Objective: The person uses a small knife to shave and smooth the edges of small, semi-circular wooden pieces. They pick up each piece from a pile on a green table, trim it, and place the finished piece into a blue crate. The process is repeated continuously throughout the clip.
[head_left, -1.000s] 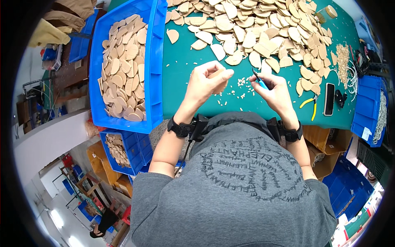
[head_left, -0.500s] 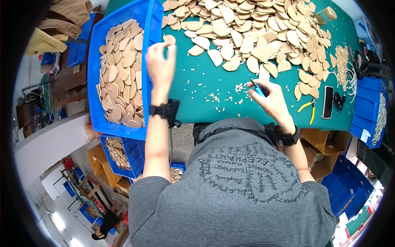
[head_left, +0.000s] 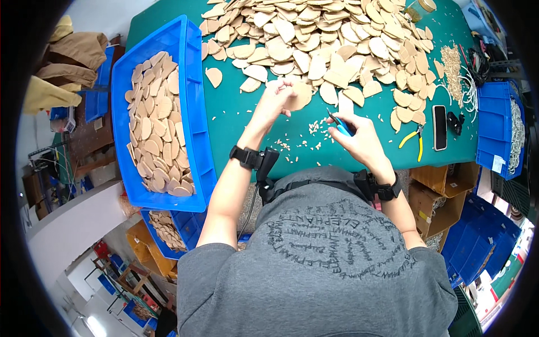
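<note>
My left hand (head_left: 273,105) is closed on a flat tan half-round piece (head_left: 302,96), held by its edge above the green tabletop (head_left: 236,132). To its right, my right hand (head_left: 359,136) grips a small blue-handled tool with a dark pointed tip (head_left: 341,126). That tip points up and left toward the held piece without touching it. Pale scraps (head_left: 315,129) are scattered between and below the hands. Beyond them spreads a large heap of similar tan pieces (head_left: 314,45). A single loose piece (head_left: 214,77) lies near the bin.
At left stands a blue bin (head_left: 196,129) of tan pieces, with another blue bin (head_left: 185,222) below. On the right lie yellow-handled pliers (head_left: 420,147), a phone (head_left: 439,128), a shavings pile (head_left: 451,70) and a blue crate (head_left: 494,126). A jar (head_left: 420,9) stands at the back.
My left hand has moved right from the blue bin's edge to the front of the heap and now holds a tan piece. My right hand keeps the tool at nearly the same place.
</note>
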Motion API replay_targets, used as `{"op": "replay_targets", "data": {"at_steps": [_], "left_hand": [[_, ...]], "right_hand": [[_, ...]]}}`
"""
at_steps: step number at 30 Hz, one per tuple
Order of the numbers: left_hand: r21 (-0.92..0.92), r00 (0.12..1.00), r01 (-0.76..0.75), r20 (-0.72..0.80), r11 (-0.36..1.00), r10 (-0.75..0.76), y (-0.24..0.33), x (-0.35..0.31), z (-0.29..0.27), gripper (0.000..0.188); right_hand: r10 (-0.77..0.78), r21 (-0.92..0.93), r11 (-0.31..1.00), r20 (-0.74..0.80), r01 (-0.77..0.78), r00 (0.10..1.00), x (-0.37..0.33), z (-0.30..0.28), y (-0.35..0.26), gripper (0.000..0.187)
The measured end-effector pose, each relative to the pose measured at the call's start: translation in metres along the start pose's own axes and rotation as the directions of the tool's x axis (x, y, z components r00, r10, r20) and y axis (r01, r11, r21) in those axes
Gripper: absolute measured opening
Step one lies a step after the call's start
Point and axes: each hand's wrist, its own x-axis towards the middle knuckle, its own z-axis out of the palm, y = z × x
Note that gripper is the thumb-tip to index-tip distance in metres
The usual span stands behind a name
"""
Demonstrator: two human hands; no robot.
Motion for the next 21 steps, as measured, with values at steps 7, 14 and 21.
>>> {"op": "replay_targets", "data": {"at_steps": [7,14,21], "left_hand": [[0.034,0.995,-0.090,0.052,0.995,0.088,0.039,-0.078,0.012,0.025],[0.161,0.986,-0.165,0.008,0.973,0.166,0.041,-0.100,0.019,0.026],[0.248,0.966,-0.246,-0.012,0.937,0.257,0.043,-0.107,0.022,0.023]], "right_hand": [[-0.117,-0.054,0.991,0.049,0.120,0.992,0.005,0.006,-0.017,0.031],[-0.115,-0.028,0.993,0.082,0.118,0.990,-0.003,0.004,-0.030,0.030],[-0.094,-0.011,0.995,0.108,0.096,0.990,-0.007,0.001,-0.032,0.027]]}}
